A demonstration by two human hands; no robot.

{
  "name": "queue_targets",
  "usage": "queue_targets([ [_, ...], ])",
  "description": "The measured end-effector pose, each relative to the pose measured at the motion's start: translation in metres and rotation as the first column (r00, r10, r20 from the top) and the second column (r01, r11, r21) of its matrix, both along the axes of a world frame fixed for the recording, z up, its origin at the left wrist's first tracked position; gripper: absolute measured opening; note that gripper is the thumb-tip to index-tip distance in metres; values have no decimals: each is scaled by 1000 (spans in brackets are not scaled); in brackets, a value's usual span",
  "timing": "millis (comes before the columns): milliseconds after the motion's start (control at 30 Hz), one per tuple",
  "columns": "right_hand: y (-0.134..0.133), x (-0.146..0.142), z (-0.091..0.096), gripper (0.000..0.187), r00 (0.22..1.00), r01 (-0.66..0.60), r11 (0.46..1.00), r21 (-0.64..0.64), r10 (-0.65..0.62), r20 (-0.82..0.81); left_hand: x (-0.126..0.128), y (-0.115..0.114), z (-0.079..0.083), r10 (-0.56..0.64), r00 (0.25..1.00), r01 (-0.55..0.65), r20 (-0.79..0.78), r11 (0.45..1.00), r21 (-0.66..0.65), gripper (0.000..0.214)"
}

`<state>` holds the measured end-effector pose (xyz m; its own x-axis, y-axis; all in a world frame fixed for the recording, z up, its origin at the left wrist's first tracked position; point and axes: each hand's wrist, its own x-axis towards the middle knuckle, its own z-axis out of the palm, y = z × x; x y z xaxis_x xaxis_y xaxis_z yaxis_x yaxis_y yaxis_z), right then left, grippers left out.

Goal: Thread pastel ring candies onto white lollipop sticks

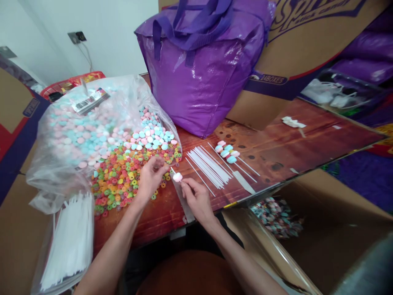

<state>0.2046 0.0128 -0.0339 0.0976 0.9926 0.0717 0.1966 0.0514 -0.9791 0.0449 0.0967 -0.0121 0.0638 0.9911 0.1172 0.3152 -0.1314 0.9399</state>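
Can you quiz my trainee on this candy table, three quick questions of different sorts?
1. True or false: the right hand holds a white stick with a pink candy at its tip.
2. Which lies nearest the left hand? A) the purple bag B) the colourful ring candies C) the white scrap at the far right
3. Fill in: the finished stick of pink and blue candies lies just to the ___ of the loose white sticks.

Key: 1 true; 2 B; 3 right
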Motion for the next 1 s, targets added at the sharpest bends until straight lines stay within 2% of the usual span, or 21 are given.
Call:
queue_targets([
  [67, 0, -2, 3, 27, 1000, -12, 1000, 27, 13, -8, -3, -4, 2, -3, 956, 47, 293, 988, -144, 30],
  [100, 0, -3, 4, 27, 1000, -22, 999, 42, 22, 2, -5, -7, 4, 1, 926, 81, 378, 976, -202, 34],
  [167, -1, -5, 6, 27, 998, -43, 996, 72, 41, 38, -8, -11, 6, 16, 885, 130, 466, 952, -278, 40],
  [267, 0, -4, 10, 28, 992, -71, 992, 104, 59, 110, -13, -15, 9, 18, 864, 156, 503, 941, -300, 41],
  [367, 1, 1, 13, 28, 973, -132, 982, 137, 102, 206, -20, -17, 12, -17, 891, 185, 454, 927, -327, 37],
  [500, 1, 4, 18, 29, 944, -238, 951, 195, 179, 278, -26, -22, 14, -51, 896, 269, 441, 852, -449, 39],
  [567, -1, 0, 21, 29, 945, -239, 948, 210, 177, 275, -25, -27, 12, -36, 879, 295, 476, 825, -482, 40],
  [667, -2, -12, 25, 30, 965, -170, 966, 196, 123, 230, -20, -33, 9, 7, 864, 283, 504, 821, -496, 41],
  [733, -1, -19, 25, 32, 981, -123, 978, 168, 94, 172, -18, -36, 7, 10, 866, 272, 501, 830, -487, 42],
  [867, 7, -24, 18, 32, 998, -59, 996, 66, 60, -15, -15, -28, 8, -90, 910, 259, 404, 886, -386, 39],
  [933, 12, -23, 12, 33, 994, -23, 1000, 2, 23, -110, -13, -14, 11, -123, 949, 218, 292, 922, -321, 39],
  [1000, 15, -19, 7, 35, 990, 21, 999, -24, -25, -140, -9, 8, 15, -67, 994, 82, 84, 979, -188, 35],
])
